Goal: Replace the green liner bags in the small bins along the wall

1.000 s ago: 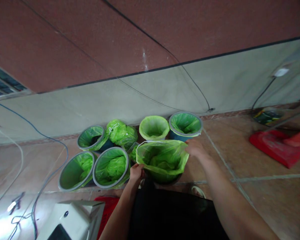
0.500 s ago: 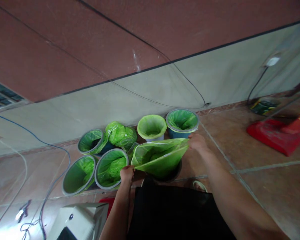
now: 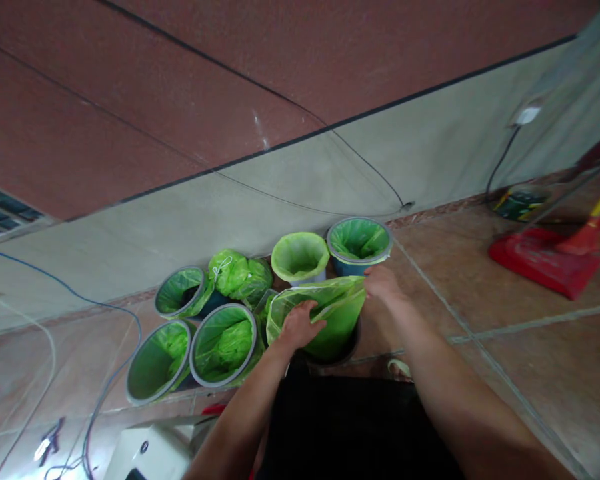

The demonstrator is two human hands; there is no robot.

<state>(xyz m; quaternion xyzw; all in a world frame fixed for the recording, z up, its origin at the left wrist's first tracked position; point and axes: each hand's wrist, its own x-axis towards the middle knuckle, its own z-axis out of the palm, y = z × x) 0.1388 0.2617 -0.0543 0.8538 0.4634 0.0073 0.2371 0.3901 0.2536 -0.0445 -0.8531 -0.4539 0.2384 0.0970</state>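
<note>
A green trash bag (image 3: pixel 337 327) hangs with its mouth up, its lower part inside a dark bin (image 3: pixel 353 348) in front of me. At the bag's right corner my right hand (image 3: pixel 381 285) is closed on the rim. My left hand (image 3: pixel 300 325) lies over the near left side of the bag's mouth, thumb and fingers apart. Its palm side is hidden. Just behind the bag are a pale bin (image 3: pixel 301 257) and a blue bin (image 3: pixel 360 268), both lined in green.
Left of the bag stand several grey-rimmed lined bins (image 3: pixel 223 345) and a tied green bag (image 3: pixel 240 273). A red dustpan (image 3: pixel 545 260) is on the tiles at right, near a tin (image 3: pixel 520 202). Cables (image 3: pixel 100 400) run along the left floor. A white box-shaped object (image 3: pixel 150 450) is at bottom left.
My left hand has let go of the bag's left corner and moved right and up over its mouth. My right hand keeps its hold. The bag's mouth has narrowed.
</note>
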